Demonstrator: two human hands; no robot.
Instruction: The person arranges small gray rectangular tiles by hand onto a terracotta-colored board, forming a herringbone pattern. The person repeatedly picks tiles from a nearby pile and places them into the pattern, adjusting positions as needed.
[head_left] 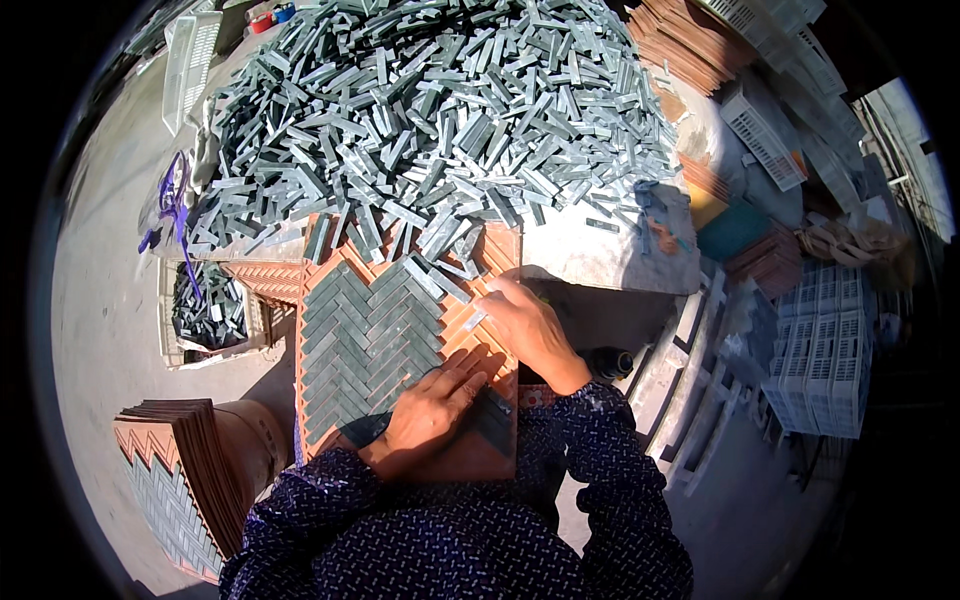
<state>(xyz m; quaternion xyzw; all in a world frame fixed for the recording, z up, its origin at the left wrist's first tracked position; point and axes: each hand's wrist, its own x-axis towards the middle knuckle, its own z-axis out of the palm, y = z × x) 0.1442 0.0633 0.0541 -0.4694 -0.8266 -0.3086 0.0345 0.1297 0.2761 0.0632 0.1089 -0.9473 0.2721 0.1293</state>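
An orange grooved tray (490, 465) leans from my lap against the table edge. Grey-green stone strips (372, 325) lie in it in a herringbone pattern, filling its left and middle. My left hand (425, 408) rests on the lower part with its fingers stretched out over the grooves. At the right side of the tray, my right hand (528, 328) is closed, with a small pale stone strip (473, 320) at its fingertips. Several loose strips (440, 275) lie across the tray's upper end, just beyond that hand.
A big heap of stone strips (430, 120) covers the table (590, 245). On the left stand a crate (170, 345) of strips, a purple ribbon (176, 200) above it, and a stack of filled trays (190, 440). White plastic crates (820, 345) and a slatted pallet (690, 385) are on the right.
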